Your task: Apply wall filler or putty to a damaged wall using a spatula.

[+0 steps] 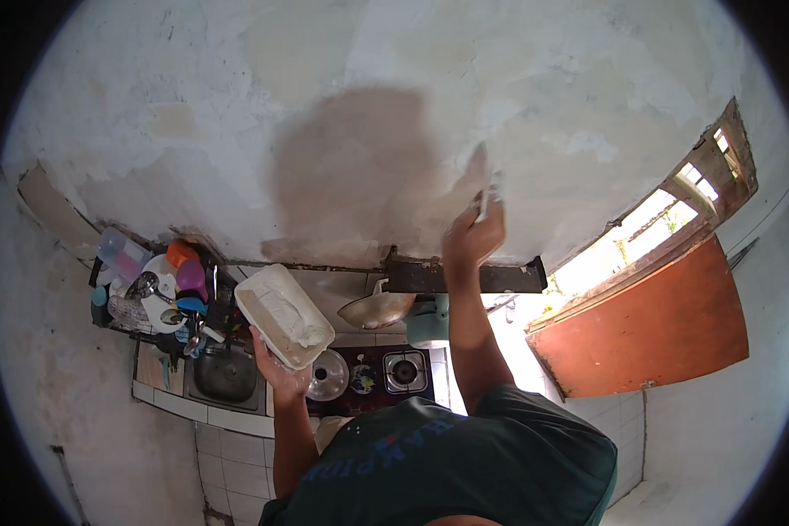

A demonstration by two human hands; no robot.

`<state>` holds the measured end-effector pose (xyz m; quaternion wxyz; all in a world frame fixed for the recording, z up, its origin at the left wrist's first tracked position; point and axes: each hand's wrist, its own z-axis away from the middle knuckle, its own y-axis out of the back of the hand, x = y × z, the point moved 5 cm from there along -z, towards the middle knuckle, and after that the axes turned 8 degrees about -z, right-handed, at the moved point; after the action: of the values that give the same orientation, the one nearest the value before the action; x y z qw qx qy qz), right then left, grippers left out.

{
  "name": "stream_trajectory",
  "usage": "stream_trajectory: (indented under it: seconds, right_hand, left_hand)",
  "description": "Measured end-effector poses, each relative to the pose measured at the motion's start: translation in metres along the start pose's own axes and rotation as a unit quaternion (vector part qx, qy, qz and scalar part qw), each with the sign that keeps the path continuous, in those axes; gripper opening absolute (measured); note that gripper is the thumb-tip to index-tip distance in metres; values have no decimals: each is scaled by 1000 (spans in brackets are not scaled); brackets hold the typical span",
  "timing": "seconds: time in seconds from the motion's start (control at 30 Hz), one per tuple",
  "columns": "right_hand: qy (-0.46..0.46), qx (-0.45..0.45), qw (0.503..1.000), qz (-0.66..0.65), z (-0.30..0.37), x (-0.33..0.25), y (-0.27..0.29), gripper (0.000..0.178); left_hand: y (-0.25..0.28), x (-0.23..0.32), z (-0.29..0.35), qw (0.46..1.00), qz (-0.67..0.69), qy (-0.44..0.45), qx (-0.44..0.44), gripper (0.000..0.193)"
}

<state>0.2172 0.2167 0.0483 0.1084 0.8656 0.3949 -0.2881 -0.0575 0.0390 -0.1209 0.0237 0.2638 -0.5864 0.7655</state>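
Tool: a narrow pale-handled plastering blade was gripped in the right hand, its tip pressed to the patchy grey-white plaster wall at about 1 o'clock of the picture's middle.
Fresh patch: a damp brownish smear of plaster lay at 9 o'clock of the blade; pressing unevenly there would likely have left ridges.
Tray: a flat white rectangular tray of pale filler rested tilted on the left hand, fingers curled beneath it, at 8 o'clock of the blade.
Spill risk: the tray hung above the dark two-burner gas stove on the white-tiled tabletop; a slackened wrist could have tipped filler onto it.
Drip risk: a shiny metal wok and a steel sink sat below the wall work, so falling crumbs could have landed in them.
Balance: the right arm was stretched high, so I judged a slip could have gouged the plaster.
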Motion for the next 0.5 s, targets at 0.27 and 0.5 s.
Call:
stream_trajectory:
  seconds: [0.27, 0.5]
  right_hand:
    - [-25, -245, 952, 181, 116, 54, -89, 28]
    - [14, -415, 909, 49, 203, 48, -80, 26]
  left_hand:
    - [-11, 12, -9, 999, -10, -24, -36, 58]
    - [-18, 11, -17, 998, -17, -10, -57, 61]
